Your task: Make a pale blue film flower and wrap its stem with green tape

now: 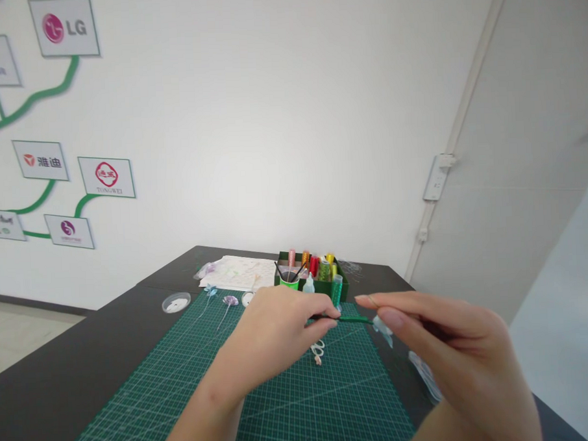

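My left hand (283,322) is closed above the cutting mat, its thumb and index finger pinching a thin green stem (354,319). The stem points right and meets a small light-blue flower (383,331), which hangs beside my right thumb. My right hand (455,343) has its thumb and index finger drawn together around a very fine thread (373,301), faintly visible against the index finger. Its other fingers are curled and partly hidden. Beneath the hands lies a looped white cord (318,351) with a small pinkish end.
A green cutting mat (326,407) covers much of the dark table (47,368). Behind it stand a green box (346,290) of coloured thread spools and a green cup (289,284) with tools. Blue (210,291) and purple flowers (230,301) lie left. A clear container (424,376) sits right.
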`<action>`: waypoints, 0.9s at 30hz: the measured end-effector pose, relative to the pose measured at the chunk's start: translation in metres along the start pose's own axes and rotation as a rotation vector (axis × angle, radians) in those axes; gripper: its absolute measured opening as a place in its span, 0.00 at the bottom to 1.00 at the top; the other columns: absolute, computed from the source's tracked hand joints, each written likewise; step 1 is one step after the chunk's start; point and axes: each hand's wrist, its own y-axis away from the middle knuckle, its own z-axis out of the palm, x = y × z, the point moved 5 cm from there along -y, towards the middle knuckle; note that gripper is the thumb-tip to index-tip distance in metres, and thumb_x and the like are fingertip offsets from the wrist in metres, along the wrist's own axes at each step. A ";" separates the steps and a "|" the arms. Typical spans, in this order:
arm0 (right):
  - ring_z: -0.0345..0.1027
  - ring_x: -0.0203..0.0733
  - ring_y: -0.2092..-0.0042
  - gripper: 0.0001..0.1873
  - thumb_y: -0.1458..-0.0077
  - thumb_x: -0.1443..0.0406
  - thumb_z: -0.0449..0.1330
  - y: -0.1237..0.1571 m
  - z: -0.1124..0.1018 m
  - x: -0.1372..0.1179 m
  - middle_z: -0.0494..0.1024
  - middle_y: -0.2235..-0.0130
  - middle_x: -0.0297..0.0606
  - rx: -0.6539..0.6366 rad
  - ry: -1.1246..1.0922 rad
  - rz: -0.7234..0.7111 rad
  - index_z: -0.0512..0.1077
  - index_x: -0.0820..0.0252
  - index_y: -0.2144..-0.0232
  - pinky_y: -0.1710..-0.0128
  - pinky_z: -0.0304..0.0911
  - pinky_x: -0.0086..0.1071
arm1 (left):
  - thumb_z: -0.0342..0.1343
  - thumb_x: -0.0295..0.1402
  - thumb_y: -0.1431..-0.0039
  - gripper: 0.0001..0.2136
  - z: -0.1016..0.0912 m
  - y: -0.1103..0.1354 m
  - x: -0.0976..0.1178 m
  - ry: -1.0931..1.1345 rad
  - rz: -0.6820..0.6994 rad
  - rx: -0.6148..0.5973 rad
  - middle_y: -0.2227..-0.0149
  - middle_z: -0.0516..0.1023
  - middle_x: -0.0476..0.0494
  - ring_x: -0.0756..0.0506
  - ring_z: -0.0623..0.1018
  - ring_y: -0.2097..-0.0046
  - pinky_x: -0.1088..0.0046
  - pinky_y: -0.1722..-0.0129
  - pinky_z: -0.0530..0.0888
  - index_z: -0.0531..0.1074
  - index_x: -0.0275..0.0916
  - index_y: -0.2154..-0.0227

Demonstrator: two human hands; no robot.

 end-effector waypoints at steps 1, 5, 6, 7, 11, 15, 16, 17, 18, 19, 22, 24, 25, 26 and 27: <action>0.63 0.38 0.82 0.07 0.44 0.60 0.67 -0.002 -0.002 0.002 0.78 0.81 0.34 0.011 0.006 0.003 0.86 0.44 0.65 0.85 0.55 0.31 | 0.60 0.28 0.38 0.06 0.000 0.001 0.001 -0.007 0.012 -0.008 0.70 0.84 0.57 0.51 0.79 0.71 0.75 0.72 0.65 0.81 0.47 0.65; 0.67 0.40 0.80 0.07 0.47 0.62 0.67 -0.009 -0.007 0.012 0.82 0.77 0.36 0.031 0.028 0.040 0.86 0.46 0.68 0.86 0.56 0.30 | 0.61 0.31 0.37 0.04 0.002 0.005 0.007 -0.020 0.059 -0.065 0.72 0.83 0.58 0.52 0.80 0.72 0.74 0.72 0.65 0.80 0.47 0.65; 0.70 0.41 0.79 0.06 0.48 0.62 0.68 -0.011 -0.008 0.016 0.84 0.75 0.37 0.032 0.027 0.053 0.86 0.46 0.68 0.85 0.58 0.30 | 0.61 0.31 0.37 0.04 0.002 0.007 0.009 -0.020 0.069 -0.086 0.72 0.83 0.58 0.52 0.79 0.73 0.74 0.72 0.65 0.80 0.47 0.65; 0.73 0.42 0.77 0.06 0.48 0.62 0.68 -0.012 -0.007 0.019 0.85 0.72 0.37 0.030 0.022 0.066 0.86 0.46 0.68 0.83 0.62 0.30 | 0.61 0.32 0.37 0.04 0.001 0.008 0.010 -0.020 0.076 -0.105 0.72 0.83 0.59 0.53 0.79 0.73 0.74 0.73 0.64 0.80 0.47 0.65; 0.79 0.46 0.69 0.06 0.47 0.61 0.67 -0.019 0.000 0.028 0.87 0.67 0.39 -0.003 -0.016 0.109 0.86 0.48 0.67 0.72 0.72 0.34 | 0.63 0.31 0.39 0.02 -0.003 0.013 0.014 -0.010 0.092 -0.134 0.74 0.80 0.60 0.54 0.77 0.74 0.76 0.74 0.63 0.78 0.47 0.66; 0.79 0.46 0.66 0.07 0.45 0.60 0.66 -0.024 0.008 0.033 0.87 0.64 0.40 -0.054 -0.030 0.148 0.86 0.49 0.66 0.69 0.73 0.35 | 0.62 0.31 0.37 0.02 -0.008 0.018 0.019 0.009 0.127 -0.127 0.74 0.80 0.60 0.54 0.76 0.74 0.77 0.74 0.62 0.76 0.45 0.66; 0.79 0.46 0.66 0.08 0.45 0.60 0.66 -0.026 0.009 0.034 0.87 0.64 0.40 -0.066 -0.032 0.155 0.86 0.50 0.65 0.69 0.73 0.35 | 0.61 0.32 0.36 0.02 -0.009 0.020 0.021 0.013 0.138 -0.116 0.73 0.80 0.60 0.54 0.76 0.73 0.77 0.73 0.62 0.76 0.46 0.65; 0.79 0.47 0.66 0.08 0.45 0.59 0.66 -0.028 0.010 0.036 0.87 0.65 0.40 -0.075 -0.036 0.159 0.86 0.50 0.65 0.69 0.73 0.36 | 0.61 0.32 0.36 0.02 -0.011 0.021 0.022 0.019 0.148 -0.098 0.73 0.80 0.60 0.54 0.76 0.73 0.77 0.73 0.62 0.75 0.46 0.65; 0.79 0.47 0.66 0.09 0.45 0.59 0.66 -0.029 0.010 0.039 0.87 0.65 0.41 -0.086 -0.043 0.164 0.86 0.51 0.65 0.69 0.73 0.36 | 0.60 0.33 0.35 0.01 -0.012 0.022 0.024 0.025 0.158 -0.070 0.73 0.80 0.60 0.55 0.76 0.73 0.77 0.73 0.63 0.75 0.46 0.64; 0.79 0.48 0.65 0.09 0.45 0.58 0.66 -0.031 0.011 0.041 0.87 0.65 0.41 -0.096 -0.053 0.169 0.86 0.51 0.65 0.68 0.73 0.37 | 0.60 0.33 0.34 0.01 -0.014 0.022 0.026 0.032 0.164 -0.028 0.73 0.80 0.60 0.55 0.76 0.73 0.77 0.73 0.63 0.75 0.45 0.64; 0.78 0.48 0.64 0.11 0.44 0.57 0.66 -0.032 0.013 0.050 0.86 0.66 0.40 -0.122 -0.073 0.203 0.86 0.52 0.64 0.68 0.72 0.36 | 0.59 0.32 0.34 0.01 -0.024 0.022 0.027 0.057 0.150 0.193 0.74 0.80 0.58 0.55 0.75 0.75 0.78 0.74 0.65 0.75 0.44 0.62; 0.77 0.46 0.66 0.10 0.44 0.56 0.66 -0.030 0.014 0.053 0.85 0.68 0.39 -0.146 -0.064 0.214 0.86 0.52 0.65 0.70 0.70 0.34 | 0.58 0.31 0.34 0.02 -0.031 0.021 0.022 0.068 0.098 0.373 0.72 0.81 0.57 0.55 0.75 0.75 0.78 0.73 0.67 0.76 0.44 0.61; 0.76 0.45 0.67 0.10 0.44 0.56 0.66 -0.029 0.015 0.053 0.85 0.68 0.39 -0.157 -0.050 0.213 0.86 0.52 0.67 0.72 0.68 0.33 | 0.58 0.30 0.34 0.03 -0.034 0.020 0.019 0.072 0.059 0.451 0.71 0.82 0.56 0.54 0.76 0.74 0.78 0.73 0.68 0.76 0.44 0.61; 0.75 0.45 0.68 0.10 0.44 0.56 0.66 -0.027 0.015 0.052 0.85 0.68 0.39 -0.171 -0.033 0.211 0.86 0.52 0.68 0.73 0.66 0.33 | 0.59 0.30 0.35 0.03 -0.035 0.019 0.015 0.083 0.025 0.501 0.68 0.84 0.55 0.54 0.77 0.73 0.77 0.71 0.70 0.76 0.44 0.61; 0.74 0.44 0.68 0.10 0.44 0.56 0.66 -0.025 0.016 0.051 0.84 0.68 0.39 -0.186 -0.016 0.209 0.85 0.53 0.69 0.74 0.64 0.32 | 0.59 0.30 0.35 0.05 -0.035 0.017 0.011 0.107 0.001 0.533 0.64 0.85 0.54 0.54 0.77 0.73 0.77 0.71 0.72 0.77 0.44 0.59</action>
